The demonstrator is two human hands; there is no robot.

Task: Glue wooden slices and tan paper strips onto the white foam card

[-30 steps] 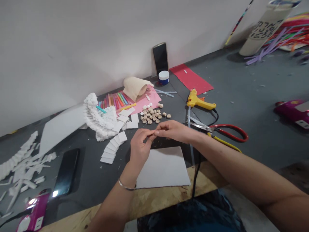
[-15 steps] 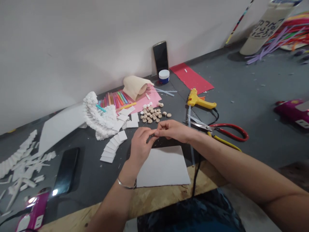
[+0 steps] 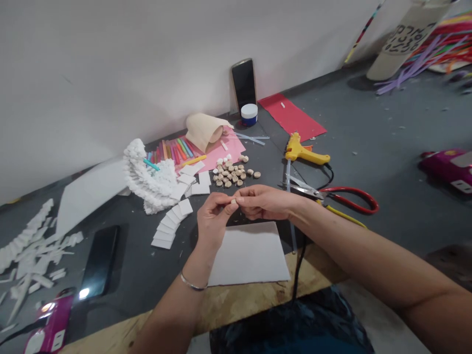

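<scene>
My left hand [image 3: 213, 219] and my right hand [image 3: 263, 201] meet fingertip to fingertip above a white sheet [image 3: 250, 254]. Both pinch one small pale piece [image 3: 233, 201], too small to name for sure. Just beyond the hands lies a heap of small wooden discs [image 3: 231, 174]. A row of white square cards [image 3: 171, 222] fans out to the left of my left hand. My left wrist wears a thin bangle [image 3: 191, 284].
A yellow glue gun [image 3: 304, 153] and red-handled scissors [image 3: 337, 196] lie to the right. A white ruffled paper piece [image 3: 147, 182], coloured sticks [image 3: 177, 150], a pink sheet, a rolled beige paper and a small jar [image 3: 249, 114] sit behind. A black phone [image 3: 100, 260] lies left.
Both hands have lifted slightly and stay pinched together; the small pale piece between the fingertips shows more plainly now. The view has tilted a little.
</scene>
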